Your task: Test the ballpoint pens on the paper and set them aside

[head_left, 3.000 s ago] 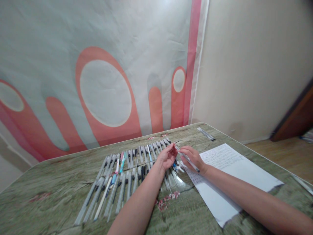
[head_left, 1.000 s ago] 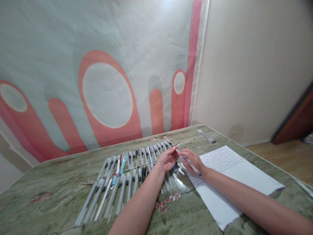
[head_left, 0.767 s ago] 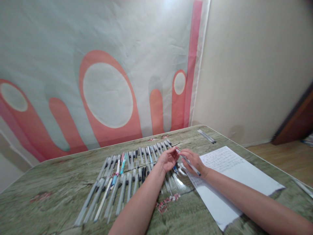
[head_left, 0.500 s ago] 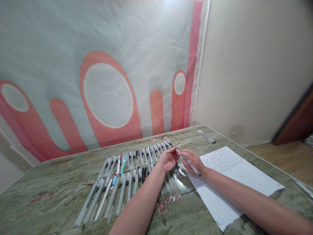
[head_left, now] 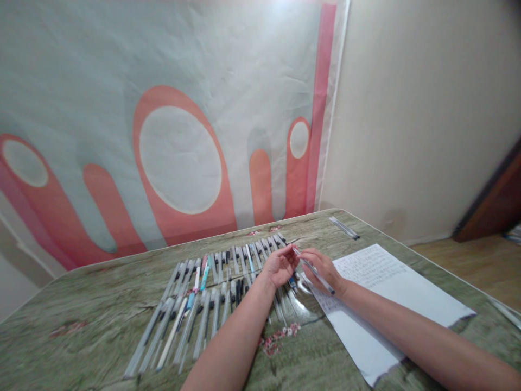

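Observation:
A slim clear pen with a dark end point(head_left: 321, 279) slants between my hands above the table. My right hand point(head_left: 323, 269) is closed around its middle, the dark end pointing back toward my wrist. With the palm turned up, my left hand point(head_left: 280, 267) has its fingers curled and its fingertips pinched at the pen's far end. That tip is partly hidden by the fingers. Below and left of my hands, many clear pens with black clips point(head_left: 205, 312) lie in two rows. A sheet of handwritten paper point(head_left: 391, 304) lies under my right forearm.
Several thin pens or refills point(head_left: 344, 228) lie together near the table's back right corner. A white and turquoise pen point(head_left: 205, 274) is among the rows. The marbled green table point(head_left: 93, 309) stands against a wall hanging with pink shapes point(head_left: 183, 157). A pale strip point(head_left: 507, 314) rests at the right edge.

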The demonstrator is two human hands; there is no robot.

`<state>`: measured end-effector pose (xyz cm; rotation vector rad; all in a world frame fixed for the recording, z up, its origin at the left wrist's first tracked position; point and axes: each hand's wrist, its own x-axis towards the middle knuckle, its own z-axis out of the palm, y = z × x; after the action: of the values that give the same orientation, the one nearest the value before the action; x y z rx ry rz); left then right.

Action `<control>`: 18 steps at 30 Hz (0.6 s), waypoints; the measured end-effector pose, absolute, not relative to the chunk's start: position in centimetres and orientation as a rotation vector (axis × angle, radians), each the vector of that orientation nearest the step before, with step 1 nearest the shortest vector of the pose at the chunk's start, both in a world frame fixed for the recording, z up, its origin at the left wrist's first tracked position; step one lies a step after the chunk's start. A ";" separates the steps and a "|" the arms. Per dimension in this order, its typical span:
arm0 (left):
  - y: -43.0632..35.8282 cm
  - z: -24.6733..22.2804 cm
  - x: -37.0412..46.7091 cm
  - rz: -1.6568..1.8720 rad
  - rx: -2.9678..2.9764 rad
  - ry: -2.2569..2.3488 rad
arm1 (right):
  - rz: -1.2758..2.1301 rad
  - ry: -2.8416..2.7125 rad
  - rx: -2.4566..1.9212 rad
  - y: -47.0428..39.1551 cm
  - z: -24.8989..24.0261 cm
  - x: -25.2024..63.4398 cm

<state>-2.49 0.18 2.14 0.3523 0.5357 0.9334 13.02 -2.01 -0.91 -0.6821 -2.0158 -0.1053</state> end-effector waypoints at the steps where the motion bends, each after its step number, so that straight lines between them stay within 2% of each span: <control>1: 0.2 2.2 -2.5 0.934 0.355 0.544 | -0.104 -2.015 -0.685 -2.0 -0.9 13.0; 18: 0.4 1.6 -2.7 0.951 0.534 0.514 | -0.093 -2.045 -0.665 -2.2 -1.0 13.2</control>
<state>-2.70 0.41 1.61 0.5340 0.5140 0.9511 13.17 -2.19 -0.98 -0.6647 -2.0447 -0.0927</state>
